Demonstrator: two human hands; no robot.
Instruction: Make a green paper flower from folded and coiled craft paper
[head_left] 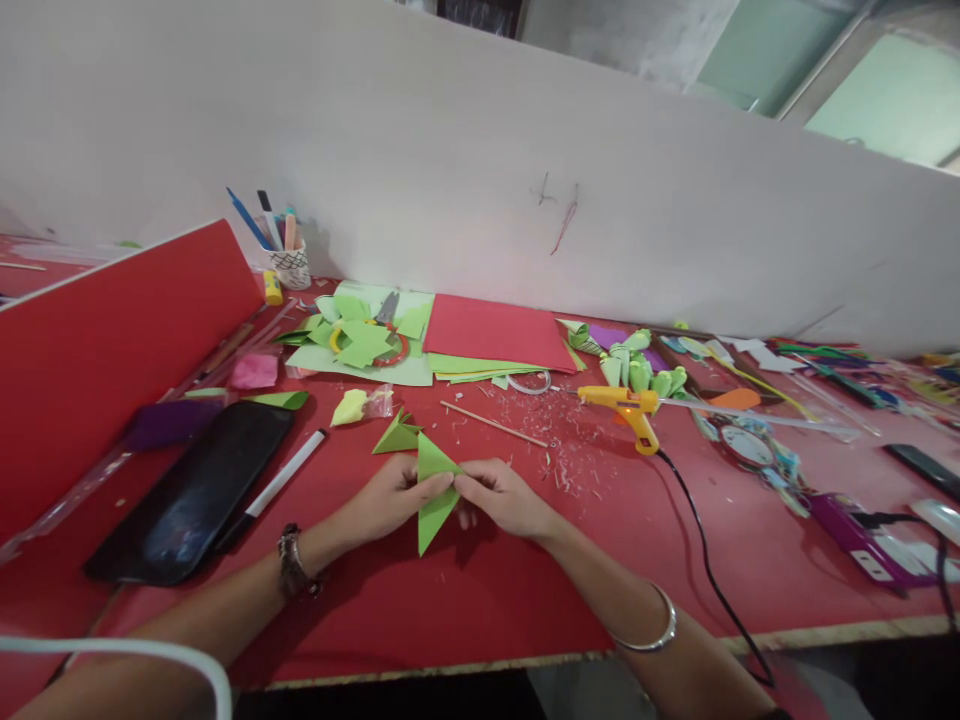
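A folded triangle of green paper (433, 520) is held up above the red table. My left hand (396, 497) grips its left side, thumb lying across the front. At the paper's right corner, my right hand (499, 495) pinches it between thumb and fingers. The two thumb tips almost meet near the middle of the right edge. Just behind my left hand sits another folded green paper piece (397, 432). A thin wooden stick (495, 424) lies beyond my right hand, among small shreds.
A yellow glue gun (626, 410) with a black cord lies to the right. Red sheets (499, 332), scissors (388, 308) and green cut paper (365, 344) are at the back. On the left are a black phone-like pouch (199, 490), a marker (285, 474) and a pen cup (290, 266).
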